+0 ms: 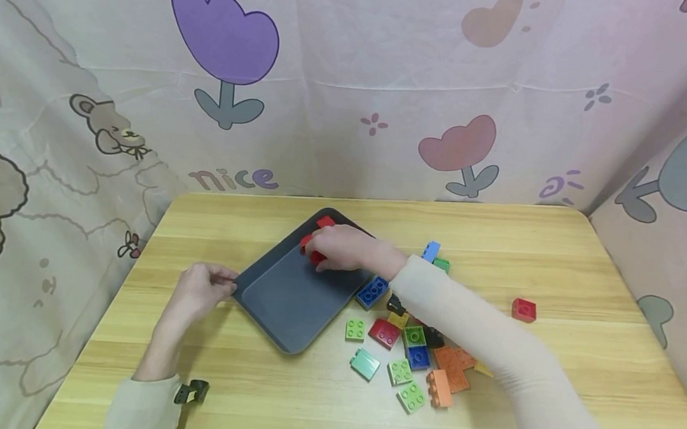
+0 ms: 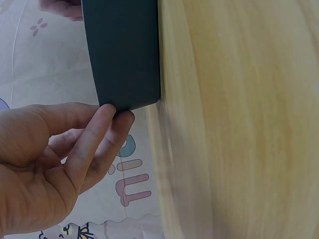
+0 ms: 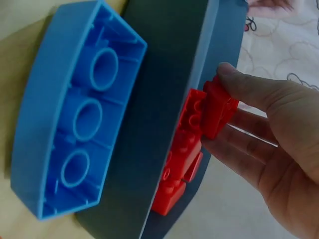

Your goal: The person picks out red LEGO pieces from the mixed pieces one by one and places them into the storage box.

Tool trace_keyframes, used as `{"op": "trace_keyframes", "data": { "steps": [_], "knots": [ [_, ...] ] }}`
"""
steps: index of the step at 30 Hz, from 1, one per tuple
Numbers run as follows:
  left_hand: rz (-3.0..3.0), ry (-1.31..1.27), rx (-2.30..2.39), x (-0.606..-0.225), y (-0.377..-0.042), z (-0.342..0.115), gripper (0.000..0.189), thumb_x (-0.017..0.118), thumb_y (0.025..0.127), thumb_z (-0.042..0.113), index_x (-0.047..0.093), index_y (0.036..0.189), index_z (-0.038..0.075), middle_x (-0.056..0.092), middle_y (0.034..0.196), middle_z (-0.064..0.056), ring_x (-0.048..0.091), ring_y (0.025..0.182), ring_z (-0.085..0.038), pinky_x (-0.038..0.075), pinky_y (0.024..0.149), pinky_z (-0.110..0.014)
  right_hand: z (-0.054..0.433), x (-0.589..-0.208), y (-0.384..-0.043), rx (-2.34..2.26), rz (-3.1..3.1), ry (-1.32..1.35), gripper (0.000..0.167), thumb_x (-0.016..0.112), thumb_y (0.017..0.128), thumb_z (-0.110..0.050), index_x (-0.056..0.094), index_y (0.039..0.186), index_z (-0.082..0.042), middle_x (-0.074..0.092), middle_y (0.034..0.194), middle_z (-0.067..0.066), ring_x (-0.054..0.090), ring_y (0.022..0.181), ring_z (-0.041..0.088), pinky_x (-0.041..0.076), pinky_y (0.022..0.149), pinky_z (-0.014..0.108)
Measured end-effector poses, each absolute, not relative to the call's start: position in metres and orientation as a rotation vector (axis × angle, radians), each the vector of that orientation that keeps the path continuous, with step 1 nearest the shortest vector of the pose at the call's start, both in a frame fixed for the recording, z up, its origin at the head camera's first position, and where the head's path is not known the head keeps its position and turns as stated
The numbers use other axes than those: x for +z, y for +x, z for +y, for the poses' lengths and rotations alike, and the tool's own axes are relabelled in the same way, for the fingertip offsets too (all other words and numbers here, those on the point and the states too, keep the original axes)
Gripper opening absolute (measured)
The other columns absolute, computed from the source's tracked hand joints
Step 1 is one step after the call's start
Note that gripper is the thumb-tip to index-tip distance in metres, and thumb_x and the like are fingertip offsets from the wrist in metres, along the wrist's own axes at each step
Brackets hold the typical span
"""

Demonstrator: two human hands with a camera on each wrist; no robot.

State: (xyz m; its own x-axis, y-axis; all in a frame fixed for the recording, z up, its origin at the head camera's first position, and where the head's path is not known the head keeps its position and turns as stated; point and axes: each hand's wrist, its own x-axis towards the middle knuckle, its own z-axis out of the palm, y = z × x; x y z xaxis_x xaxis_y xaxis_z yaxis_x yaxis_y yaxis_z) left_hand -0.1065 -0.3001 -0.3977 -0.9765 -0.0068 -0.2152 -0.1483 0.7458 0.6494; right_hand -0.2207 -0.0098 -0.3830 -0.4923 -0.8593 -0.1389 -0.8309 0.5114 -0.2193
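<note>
A dark grey tray [image 1: 291,301] lies at an angle on the wooden table. My left hand [image 1: 197,292] pinches its left corner between thumb and fingers; the left wrist view shows the fingertips on the tray's outer wall [image 2: 124,50]. Over the tray's far part, my right hand [image 1: 343,247] holds a red toy building brick [image 3: 215,112] between thumb and fingers. Several more red bricks [image 3: 182,154] sit in the tray just beside and below the held one. In the head view the right hand partly hides these bricks.
Right of the tray, several loose bricks in mixed colours lie in a cluster, including a dark blue brick [image 1: 372,292] by the tray's wall and an orange brick [image 1: 439,388]. A lone red brick [image 1: 524,310] lies farther right. A patterned cloth [image 1: 336,153] hangs behind the table.
</note>
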Motion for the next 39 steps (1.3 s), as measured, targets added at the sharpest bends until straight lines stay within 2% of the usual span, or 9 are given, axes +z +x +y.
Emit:
{"op": "trace_keyframes", "data": {
  "steps": [8, 17, 24, 39],
  "knots": [
    [2.74, -0.136, 1.053, -0.398, -0.107, -0.3, 0.022, 0.068, 0.097, 0.001, 0.074, 0.116, -0.008, 0.079, 0.103, -0.024, 0.077, 0.083, -0.021, 0.055, 0.069, -0.028, -0.02, -0.392, -0.219, -0.071, 2.545, -1.417, 0.023, 0.079, 0.097, -0.029, 0.077, 0.115, -0.016, 0.075, 0.114, 0.003, 0.066, 0.101, 0.019, 0.059, 0.091, 0.033],
    [2.748, -0.126, 1.05, -0.399, -0.107, -0.3, 0.022, 0.068, 0.097, 0.001, 0.074, 0.116, -0.008, 0.079, 0.103, -0.024, 0.076, 0.083, -0.02, 0.055, 0.069, -0.028, -0.03, -0.397, -0.217, 0.018, 2.543, -1.43, 0.031, 0.079, 0.097, -0.022, 0.076, 0.127, -0.017, 0.074, 0.125, 0.002, 0.071, 0.106, 0.019, 0.06, 0.096, 0.032],
    [2.754, -0.119, 1.052, -0.399, -0.106, -0.3, 0.021, 0.068, 0.097, 0.001, 0.075, 0.115, -0.008, 0.079, 0.102, -0.024, 0.077, 0.083, -0.022, 0.055, 0.068, -0.028, -0.034, -0.4, -0.22, 0.05, 2.548, -1.446, 0.028, 0.078, 0.096, -0.015, 0.076, 0.124, -0.019, 0.074, 0.12, 0.002, 0.071, 0.104, 0.018, 0.06, 0.094, 0.031],
    [2.743, -0.121, 1.055, -0.398, -0.106, -0.3, 0.022, 0.068, 0.098, 0.002, 0.074, 0.116, -0.008, 0.079, 0.102, -0.023, 0.077, 0.084, -0.023, 0.055, 0.069, -0.029, -0.038, -0.401, -0.222, 0.065, 2.584, -1.448, 0.025, 0.077, 0.096, -0.015, 0.076, 0.121, -0.018, 0.073, 0.116, 0.004, 0.07, 0.099, 0.019, 0.06, 0.092, 0.033]
  ]
}}
